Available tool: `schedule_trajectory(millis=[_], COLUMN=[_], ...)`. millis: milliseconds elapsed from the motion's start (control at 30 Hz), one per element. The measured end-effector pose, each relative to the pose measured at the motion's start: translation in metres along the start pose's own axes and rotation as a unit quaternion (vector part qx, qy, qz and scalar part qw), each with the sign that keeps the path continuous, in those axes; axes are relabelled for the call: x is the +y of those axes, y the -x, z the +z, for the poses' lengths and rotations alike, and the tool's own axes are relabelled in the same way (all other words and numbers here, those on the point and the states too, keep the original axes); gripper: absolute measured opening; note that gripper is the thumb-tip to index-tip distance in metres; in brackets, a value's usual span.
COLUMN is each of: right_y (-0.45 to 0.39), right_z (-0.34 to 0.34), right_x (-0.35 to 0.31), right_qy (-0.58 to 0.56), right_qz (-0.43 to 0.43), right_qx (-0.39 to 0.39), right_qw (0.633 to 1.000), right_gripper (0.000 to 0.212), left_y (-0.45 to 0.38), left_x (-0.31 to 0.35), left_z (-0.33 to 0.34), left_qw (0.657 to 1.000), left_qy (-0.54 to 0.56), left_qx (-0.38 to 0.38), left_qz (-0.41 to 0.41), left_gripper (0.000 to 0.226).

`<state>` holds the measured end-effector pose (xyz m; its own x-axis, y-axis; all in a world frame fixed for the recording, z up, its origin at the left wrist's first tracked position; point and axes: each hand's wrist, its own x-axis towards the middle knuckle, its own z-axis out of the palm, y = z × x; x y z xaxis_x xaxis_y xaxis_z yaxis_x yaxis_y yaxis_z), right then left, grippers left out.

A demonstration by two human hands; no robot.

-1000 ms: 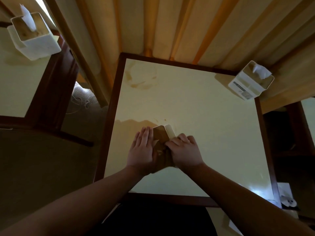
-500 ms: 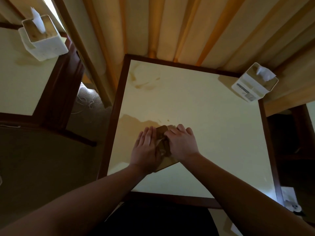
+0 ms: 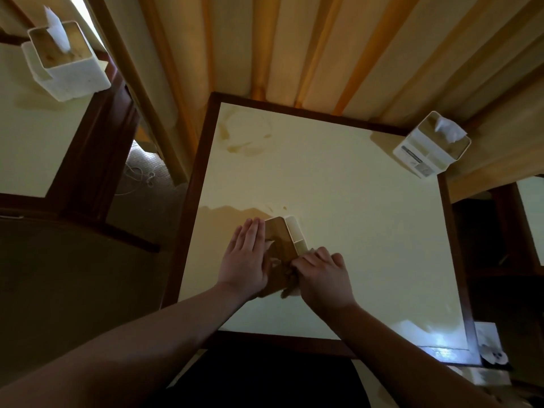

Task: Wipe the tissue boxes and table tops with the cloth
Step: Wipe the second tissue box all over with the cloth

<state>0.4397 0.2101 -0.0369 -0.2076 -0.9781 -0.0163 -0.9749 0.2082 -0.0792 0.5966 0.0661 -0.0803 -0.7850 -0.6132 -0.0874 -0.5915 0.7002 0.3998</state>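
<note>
On the table (image 3: 338, 231), the flat-fingered left hand (image 3: 245, 257) braces a tissue box (image 3: 284, 240) while the right hand (image 3: 321, 275) grips the cloth (image 3: 290, 282); firm, overlapping strokes would clean best.

Dim, warm light, glare on the table (image 3: 441, 347), wide-angle edge distortion.

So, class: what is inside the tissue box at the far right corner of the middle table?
A white tissue sticks up out of the open top of the tissue box. The white walls hide whatever lies deeper inside, so how full it is cannot be seen.
</note>
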Motion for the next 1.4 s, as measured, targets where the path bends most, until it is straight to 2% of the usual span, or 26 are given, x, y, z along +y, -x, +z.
schedule_trajectory(millis=[67, 133, 200, 367, 433, 600, 700, 733, 767, 833, 900, 967, 1067, 1100, 1200, 1300, 1400], right_y=[-0.019, -0.039, -0.059, -0.091, -0.092, -0.057, -0.021, -0.009, 0.002, 0.019, 0.025, 0.024, 0.019, 0.014, -0.013, -0.044, -0.063], right_z=[0.000, 0.004, 0.005, 0.004, 0.003, 0.001, 0.001, 0.001, 0.003, 0.006, 0.010, 0.015, 0.021, 0.022, 0.020, 0.014, 0.010], right_x=[-0.004, -0.007, -0.009, -0.011, -0.010, -0.005, -0.003, -0.002, 0.000, 0.003, 0.004, 0.003, -0.003, -0.004, -0.002, 0.001, 0.007], right_qy=[-0.009, -0.024, -0.022, -0.032, -0.035, -0.029, -0.049, -0.061, -0.068, -0.069, -0.071, -0.068, -0.075, -0.082, -0.112, -0.132, -0.141], right_qz=[0.026, 0.050, 0.061, 0.053, 0.046, 0.027, 0.019, 0.017, 0.015, 0.005, 0.002, 0.014, 0.046, 0.046, 0.047, 0.037, 0.022], right_qx=[-0.020, -0.008, 0.013, 0.006, -0.006, -0.018, -0.043, -0.040, -0.022, 0.017, 0.041, 0.047, 0.019, 0.020, 0.033, 0.009, -0.007], right_qw=[0.999, 0.998, 0.998, 0.998, 0.998, 0.999, 0.998, 0.997, 0.997, 0.997, 0.997, 0.996, 0.996, 0.995, 0.992, 0.991, 0.990], right_gripper=[0.035, 0.020, 0.015, 0.024, 0.025, 0.013, 0.040, 0.043, 0.037, 0.011, 0.019, 0.017, 0.045, 0.047, 0.035, 0.043, 0.039], left_y=[-0.002, -0.002, 0.000, 0.004, 0.004, 0.003, 0.002, 0.003, 0.004, 0.005, 0.005, 0.005, 0.006, 0.006, 0.005, 0.003, 0.004], left_x=[-0.001, 0.003, 0.007, 0.005, 0.005, 0.008, 0.003, 0.002, 0.002, 0.003, 0.004, 0.004, 0.005, 0.005, 0.006, 0.005, 0.008], left_z=[0.002, 0.001, 0.000, 0.001, 0.001, -0.002, 0.000, 0.000, 0.001, 0.000, 0.000, 0.001, 0.003, 0.003, 0.004, 0.004, 0.003], left_qw=[1.000, 1.000, 1.000, 0.999, 0.999, 0.999, 1.000, 1.000, 1.000, 1.000, 1.000, 1.000, 1.000, 1.000, 1.000, 0.999, 0.999], left_qy=[-0.002, 0.010, 0.022, 0.021, 0.022, 0.014, 0.000, -0.004, -0.004, 0.007, 0.015, 0.013, 0.018, 0.018, 0.011, 0.004, -0.007], left_qx=[0.001, 0.005, 0.006, 0.018, 0.013, -0.006, -0.008, -0.006, -0.004, 0.004, 0.011, 0.012, 0.011, 0.010, 0.005, -0.004, -0.008], left_qz=[0.002, -0.011, -0.021, -0.017, -0.020, -0.029, -0.014, -0.010, -0.009, -0.010, -0.011, -0.015, -0.020, -0.019, -0.023, -0.033, -0.041], left_gripper=[0.074, 0.074, 0.078, 0.071, 0.071, 0.076, 0.077, 0.078, 0.078, 0.075, 0.072, 0.071, 0.071, 0.072, 0.075, 0.077, 0.075])
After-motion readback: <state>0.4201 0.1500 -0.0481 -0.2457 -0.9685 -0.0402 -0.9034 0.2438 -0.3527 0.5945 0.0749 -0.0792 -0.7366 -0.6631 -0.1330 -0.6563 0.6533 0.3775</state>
